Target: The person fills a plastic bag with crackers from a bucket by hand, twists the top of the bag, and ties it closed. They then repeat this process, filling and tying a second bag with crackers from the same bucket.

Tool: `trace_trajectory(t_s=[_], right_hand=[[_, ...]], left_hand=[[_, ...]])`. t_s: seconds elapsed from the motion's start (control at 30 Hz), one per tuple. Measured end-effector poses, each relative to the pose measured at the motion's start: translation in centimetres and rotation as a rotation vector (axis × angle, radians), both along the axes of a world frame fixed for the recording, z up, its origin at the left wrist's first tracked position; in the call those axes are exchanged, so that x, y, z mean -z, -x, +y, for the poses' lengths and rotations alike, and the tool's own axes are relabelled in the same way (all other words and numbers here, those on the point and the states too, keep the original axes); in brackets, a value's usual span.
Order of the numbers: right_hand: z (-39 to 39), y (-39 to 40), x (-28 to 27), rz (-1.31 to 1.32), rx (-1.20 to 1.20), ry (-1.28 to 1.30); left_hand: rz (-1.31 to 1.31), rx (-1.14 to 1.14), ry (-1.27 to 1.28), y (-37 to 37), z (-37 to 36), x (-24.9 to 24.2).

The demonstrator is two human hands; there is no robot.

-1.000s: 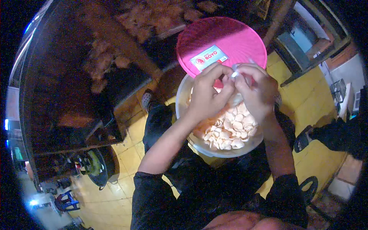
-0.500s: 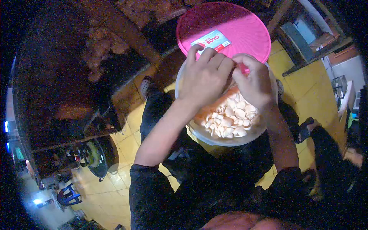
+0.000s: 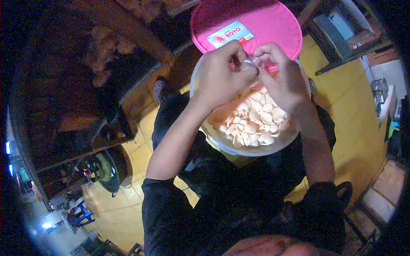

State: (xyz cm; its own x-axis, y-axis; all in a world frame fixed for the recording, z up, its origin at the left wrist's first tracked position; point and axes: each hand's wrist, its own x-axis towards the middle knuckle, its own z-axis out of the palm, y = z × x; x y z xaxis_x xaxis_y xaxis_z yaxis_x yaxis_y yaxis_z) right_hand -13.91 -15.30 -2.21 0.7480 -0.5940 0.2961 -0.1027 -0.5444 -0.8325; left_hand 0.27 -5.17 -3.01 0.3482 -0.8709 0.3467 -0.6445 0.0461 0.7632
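Two hands, the left hand (image 3: pixel 222 77) and right hand (image 3: pixel 282 83), have risen since a second ago, fingers pinched together on a small pale clove (image 3: pixel 250 63) above the bowl (image 3: pixel 239 147) of peeled garlic cloves (image 3: pixel 256 123), before the pink lid (image 3: pixel 252 21).

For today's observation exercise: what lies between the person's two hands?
In the head view, a small pale piece is pinched between left hand and right hand.

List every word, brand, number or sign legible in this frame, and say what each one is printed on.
"BOYO": white letters on the red part of the sticker on the pink lid, beside a round logo.
The smaller print on that sticker is too blurred to read.
No other readable text shows.
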Motion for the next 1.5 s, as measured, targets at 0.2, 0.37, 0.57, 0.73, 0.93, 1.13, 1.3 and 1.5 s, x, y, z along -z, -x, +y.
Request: trace_trajectory(t_s=[0.2,0.37,0.57,0.73,0.93,1.13,1.3,1.5], right_hand=[[0.4,0.6,-0.9,0.049,0.004,0.632],[0.6,0.5,-0.8,0.178,0.077,0.652],[0.6,0.6,-0.5,0.202,0.168,0.828],[0.6,0.5,-1.7,0.311,0.130,0.729],[0.0,0.9,-1.4,0.256,0.200,0.063],[-1.3,1.7,-1.5,0.193,0.124,-0.187],[-1.8,3.2,-0.7,0.006,0.036,-0.285],[-2.7,2.7,-0.3,0.058,-0.151,-0.599]], left_hand=[[0.473,-0.069,0.166,0.1,-0.2,0.1],[0.271,-0.056,0.129,0.2,0.3,-0.5],[0.142,-0.039,-0.013,0.6,0.5,-0.8],[0.352,-0.001,0.053,1.1,0.5,-1.0],[0.006,0.054,0.161,1.2,0.4,-0.5],[-0.350,0.051,0.181,2.1,0.4,-0.1],[-0.567,0.042,0.194,2.4,1.2,-0.8],[-0.104,0.251,-0.096,-0.7,4.8,-4.1]])
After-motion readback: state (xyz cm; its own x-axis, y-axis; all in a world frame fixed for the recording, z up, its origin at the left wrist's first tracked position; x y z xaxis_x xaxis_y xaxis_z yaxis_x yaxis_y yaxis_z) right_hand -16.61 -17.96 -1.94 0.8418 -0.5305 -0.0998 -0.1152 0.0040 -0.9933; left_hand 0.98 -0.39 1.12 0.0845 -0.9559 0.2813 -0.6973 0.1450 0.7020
